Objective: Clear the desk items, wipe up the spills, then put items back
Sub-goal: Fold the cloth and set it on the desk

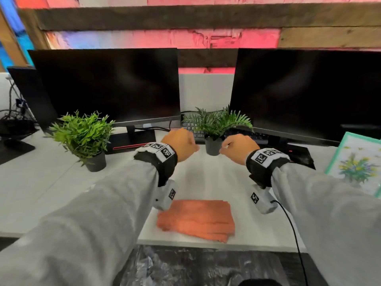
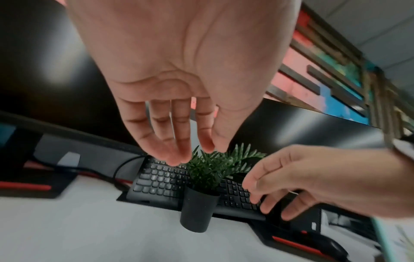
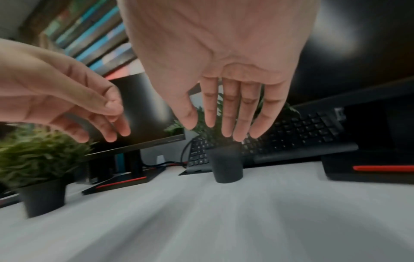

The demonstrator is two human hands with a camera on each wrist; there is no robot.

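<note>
Nearest the head camera, two grey sleeves [image 1: 86, 213] reach forward over the white desk [image 1: 41, 182]. Between them, at 6 o'clock on the desk close to its front edge, lies a folded orange cloth [image 1: 195, 219], untouched.

The left hand [image 1: 180, 143] and right hand [image 1: 239, 148] hang in the air on either side of a small fern plant [image 1: 214, 129] in a black pot, the left at its 9 o'clock, the right at its 3 o'clock. Neither hand touches the plant. In the wrist views both hands are loose and empty, fingers [image 2: 179, 141] slightly bent and pointing down, a little spread.

The fern plant stands upright at 12 o'clock from the cloth, just in front of a black keyboard [image 2: 161, 180]. A bushier green plant [image 1: 82, 133] in a black pot stands at 10 o'clock, in front of the left monitor [image 1: 107, 85]. The right monitor [image 1: 305, 91] fills the 1 o'clock side. A flower-printed board [image 1: 358, 164] rests at 3 o'clock.
</note>
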